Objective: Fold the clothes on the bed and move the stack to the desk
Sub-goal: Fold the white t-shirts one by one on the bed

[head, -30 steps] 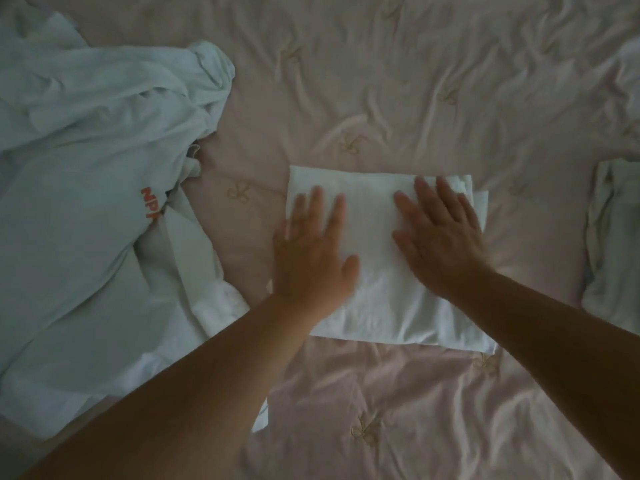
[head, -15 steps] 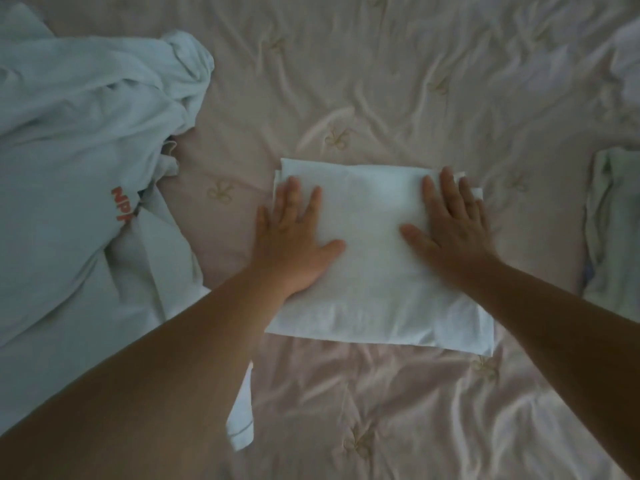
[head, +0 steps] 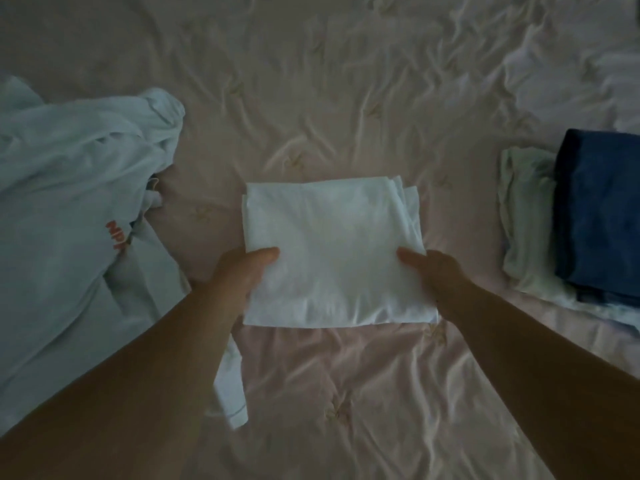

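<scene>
Both hands are gripping the folded white shirt [head: 332, 251] in the middle of the bed [head: 346, 98]. The left hand [head: 242, 271] is pinching its left edge, thumb on top and the other fingers tucked underneath out of sight, and the right hand [head: 433, 271] is doing the same on the right edge. An unfolded pale shirt [head: 69, 209] with orange lettering is lying off to the left. On the right, folded jeans [head: 599, 216] are sitting on a folded light green top [head: 523, 216].
</scene>
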